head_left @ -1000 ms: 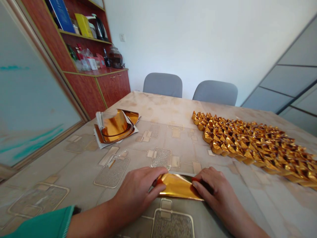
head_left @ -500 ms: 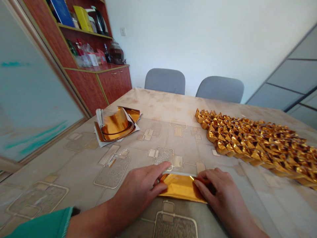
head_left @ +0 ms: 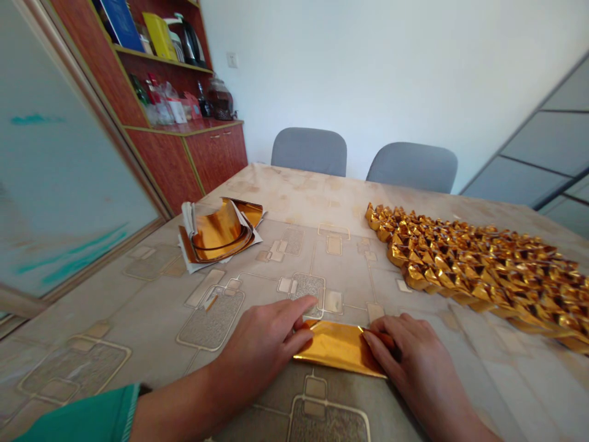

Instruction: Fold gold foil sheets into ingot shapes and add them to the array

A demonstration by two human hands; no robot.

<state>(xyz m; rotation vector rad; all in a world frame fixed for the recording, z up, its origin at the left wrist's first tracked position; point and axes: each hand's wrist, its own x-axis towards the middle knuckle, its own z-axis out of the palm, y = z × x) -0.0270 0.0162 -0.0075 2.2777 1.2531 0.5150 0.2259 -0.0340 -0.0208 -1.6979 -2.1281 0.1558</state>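
A folded strip of gold foil (head_left: 340,348) lies flat on the patterned table cover (head_left: 276,258), between my two hands. My left hand (head_left: 262,344) rests at its left end, with the fingertips touching the corner. My right hand (head_left: 414,362) presses on the right end and appears to pinch the foil's edge. Farther off to the left lies a curled stack of gold foil sheets (head_left: 216,230) on white paper. To the right spreads a dense layer of several folded gold foil pieces (head_left: 478,276).
A teal sleeve (head_left: 78,414) covers my left forearm. Behind the table stand several grey chairs (head_left: 309,150) and a red-brown wooden cabinet (head_left: 216,156) holding bottles and jars. A large glass panel (head_left: 64,172) stands along the left side.
The gold foil has gone from a raised, bent fold to a flatter strip. My left fingers have eased towards its left corner. The view has tilted slightly.
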